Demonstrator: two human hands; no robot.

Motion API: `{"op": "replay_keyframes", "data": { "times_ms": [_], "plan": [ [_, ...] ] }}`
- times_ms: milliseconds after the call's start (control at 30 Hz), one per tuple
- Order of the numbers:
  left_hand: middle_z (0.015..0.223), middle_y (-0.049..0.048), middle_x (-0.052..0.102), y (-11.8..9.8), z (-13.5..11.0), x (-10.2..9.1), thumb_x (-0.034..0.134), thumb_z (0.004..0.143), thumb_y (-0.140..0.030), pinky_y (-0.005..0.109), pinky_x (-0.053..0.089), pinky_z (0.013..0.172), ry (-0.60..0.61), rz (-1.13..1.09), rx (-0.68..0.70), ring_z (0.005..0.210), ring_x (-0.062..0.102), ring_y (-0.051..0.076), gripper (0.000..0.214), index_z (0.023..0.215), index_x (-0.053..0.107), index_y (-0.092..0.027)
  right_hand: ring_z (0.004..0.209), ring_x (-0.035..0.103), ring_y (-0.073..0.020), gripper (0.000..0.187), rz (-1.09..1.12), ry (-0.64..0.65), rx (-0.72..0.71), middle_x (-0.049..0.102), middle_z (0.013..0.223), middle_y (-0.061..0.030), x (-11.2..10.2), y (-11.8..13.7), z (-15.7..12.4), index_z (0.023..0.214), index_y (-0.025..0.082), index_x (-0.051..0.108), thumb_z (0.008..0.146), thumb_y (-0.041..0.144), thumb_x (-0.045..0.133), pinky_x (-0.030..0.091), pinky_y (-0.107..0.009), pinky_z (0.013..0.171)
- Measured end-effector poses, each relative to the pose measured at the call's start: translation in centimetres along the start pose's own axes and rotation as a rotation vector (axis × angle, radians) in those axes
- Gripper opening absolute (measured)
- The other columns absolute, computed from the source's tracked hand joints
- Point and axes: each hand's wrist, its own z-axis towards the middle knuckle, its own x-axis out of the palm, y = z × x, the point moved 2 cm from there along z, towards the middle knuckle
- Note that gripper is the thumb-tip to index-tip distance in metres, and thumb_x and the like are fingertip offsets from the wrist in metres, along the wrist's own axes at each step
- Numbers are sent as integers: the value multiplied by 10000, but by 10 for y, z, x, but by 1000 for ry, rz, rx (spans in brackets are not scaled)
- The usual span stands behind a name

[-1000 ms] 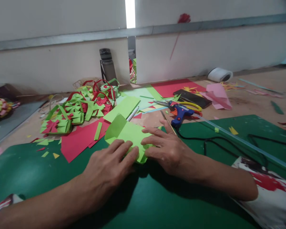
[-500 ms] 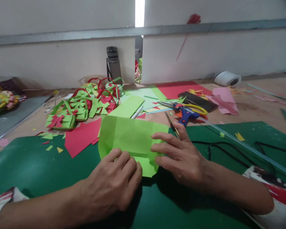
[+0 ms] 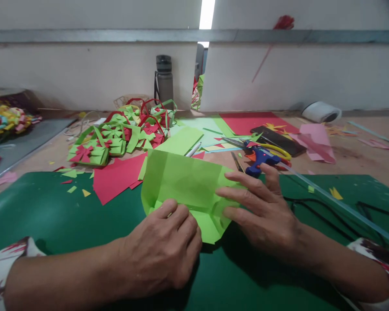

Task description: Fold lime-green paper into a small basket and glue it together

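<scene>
A light green paper sheet (image 3: 184,181) with fold creases lies partly raised over the dark green cutting mat (image 3: 68,216). My left hand (image 3: 164,248) has its fingers curled on the sheet's near edge, pinching it. My right hand (image 3: 266,207) rests with fingers stretched on the sheet's right side, pressing it down. The far half of the sheet stands up towards the wall.
A pile of green and red paper baskets (image 3: 116,136) lies at the back left, with a red sheet (image 3: 119,175) in front. A blue glue gun (image 3: 259,157), scissors (image 3: 272,149), a phone (image 3: 277,138), pink paper (image 3: 314,138), a tape roll (image 3: 320,112) and a bottle (image 3: 164,80) lie behind.
The green sheet was folded small under both hands a second ago; it has since been opened out and its far half stands up. Both hands stay on its near edge.
</scene>
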Motion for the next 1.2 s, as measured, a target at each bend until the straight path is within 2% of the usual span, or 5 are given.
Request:
{"op": "replay_keyframes", "data": {
  "times_ms": [267,400,667,833,1200],
  "plan": [
    [702,16,597,38,5,4,345,883,-93,365,366,780,-57,-341,-210,673,527,146,254,775,565,-159,1267,332,-350,430,-71,-227,147,443,1292,-165,-1,-8,3,1157,191,451,762,173,620,282,-578,989],
    [634,-8,566,61,8,-4,467,849,-169,240,387,598,-22,-774,-495,605,502,116,156,757,589,-140,1261,339,-350,471,0,-265,158,451,1280,-191,1,-10,3,1221,145,405,793,216,590,287,-580,982],
    [693,0,628,64,13,-1,675,710,-278,215,424,580,-28,-1605,-779,608,556,114,175,776,631,-121,1040,527,-250,125,211,-247,235,595,953,-86,-2,-1,5,924,188,525,818,246,558,331,-488,957],
    [749,6,667,56,11,12,719,678,-247,229,456,620,-76,-1820,-822,643,600,122,179,803,642,-144,790,584,-157,39,307,-268,328,612,790,-10,-4,7,11,820,202,531,841,234,529,317,-409,964],
    [694,3,644,51,10,18,759,590,-178,203,428,584,9,-1833,-715,603,548,102,175,745,701,-121,917,585,-176,56,204,-308,150,657,802,-8,-10,21,18,836,188,567,804,142,568,223,-488,1023]
  ]
}}
